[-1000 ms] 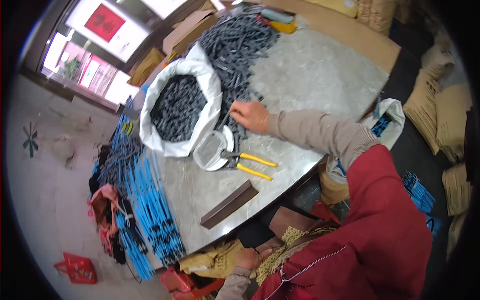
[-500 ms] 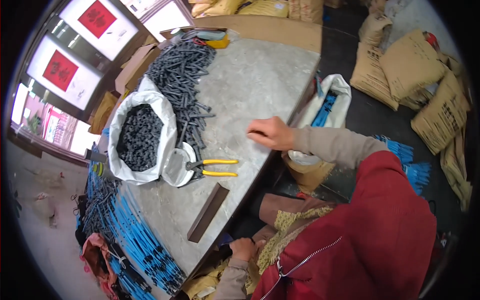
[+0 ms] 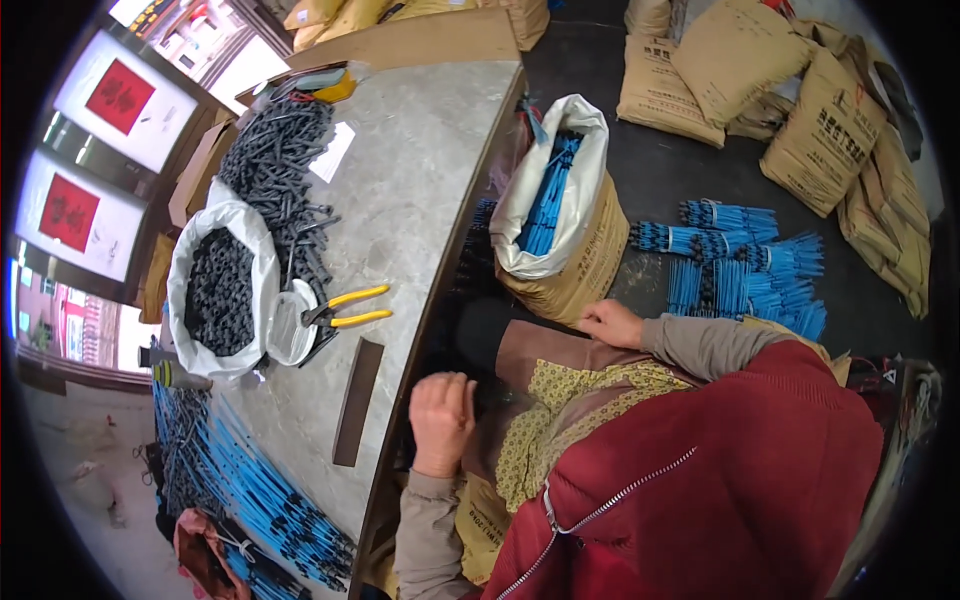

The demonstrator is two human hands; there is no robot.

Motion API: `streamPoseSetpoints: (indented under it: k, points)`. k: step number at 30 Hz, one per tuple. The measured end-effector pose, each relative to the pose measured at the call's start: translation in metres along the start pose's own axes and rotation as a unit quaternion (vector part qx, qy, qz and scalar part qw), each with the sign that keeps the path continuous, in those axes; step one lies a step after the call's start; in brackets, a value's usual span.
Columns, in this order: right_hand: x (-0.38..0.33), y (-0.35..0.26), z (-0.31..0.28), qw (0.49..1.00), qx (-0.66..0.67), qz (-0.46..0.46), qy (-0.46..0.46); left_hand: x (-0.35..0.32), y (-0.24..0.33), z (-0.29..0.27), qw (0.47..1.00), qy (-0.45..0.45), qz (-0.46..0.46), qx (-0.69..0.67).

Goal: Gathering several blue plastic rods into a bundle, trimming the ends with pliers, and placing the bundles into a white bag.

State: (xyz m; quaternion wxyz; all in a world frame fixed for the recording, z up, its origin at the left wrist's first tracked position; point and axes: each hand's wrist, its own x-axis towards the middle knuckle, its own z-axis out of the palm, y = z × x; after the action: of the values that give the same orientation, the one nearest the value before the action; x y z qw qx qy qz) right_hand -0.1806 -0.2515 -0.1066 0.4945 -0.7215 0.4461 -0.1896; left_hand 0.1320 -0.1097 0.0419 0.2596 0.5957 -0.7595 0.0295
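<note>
My left hand (image 3: 441, 424) is raised beside the table's near edge, back upward, its fingers curled and pressed together. Whatever they may hold is hidden. Above my lap, next to the open sack (image 3: 590, 250), my right hand (image 3: 612, 325) has loosely bent fingers and nothing visible in them. Thin blue rods (image 3: 550, 205) stand inside that sack's white liner. On the table (image 3: 420, 150) lie yellow-handled pliers (image 3: 350, 306) and a dark brown angled strip (image 3: 357, 403). A white bag (image 3: 262, 235) full of short dark grey pieces stands behind the pliers.
Loose dark grey parts (image 3: 275, 165) are heaped at the table's far left. Blue rods with black ends (image 3: 270, 490) lie along its left end. Tied blue bundles (image 3: 745, 270) rest on the floor at right, below several filled brown sacks (image 3: 740, 60). A patterned apron (image 3: 560, 395) covers my lap.
My right hand has drawn back from above the table to my lap. My left hand has risen from my lap to the table edge. The view has swung right, showing more blue bundles.
</note>
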Motion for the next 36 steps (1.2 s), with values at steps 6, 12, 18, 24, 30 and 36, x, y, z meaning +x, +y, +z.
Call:
streamPoseSetpoints:
  k: [6,12,18,24,30,36]
  points:
    - [0.019,0.018,0.011,0.999,-0.003,0.0,-0.053,0.078,-0.036,-0.009,0.985,-0.056,0.06,0.151]
    - [0.026,0.04,-0.001,0.996,0.042,0.046,-0.065,0.117,-0.054,0.004,0.975,-0.193,0.011,0.106]
    - [0.038,0.064,-0.003,0.988,0.086,0.1,-0.078,0.11,-0.061,0.004,0.972,-0.208,-0.002,0.113]
    - [0.061,0.101,0.02,0.946,0.243,0.205,-0.06,0.11,-0.064,0.004,0.973,-0.195,0.014,0.121]
    - [0.087,0.147,0.071,0.93,0.135,0.324,-0.114,0.104,-0.061,0.001,0.981,-0.165,0.012,0.105]
    - [0.118,0.15,0.082,0.975,0.198,0.07,-0.07,0.093,-0.072,-0.005,0.992,-0.092,0.063,0.058]
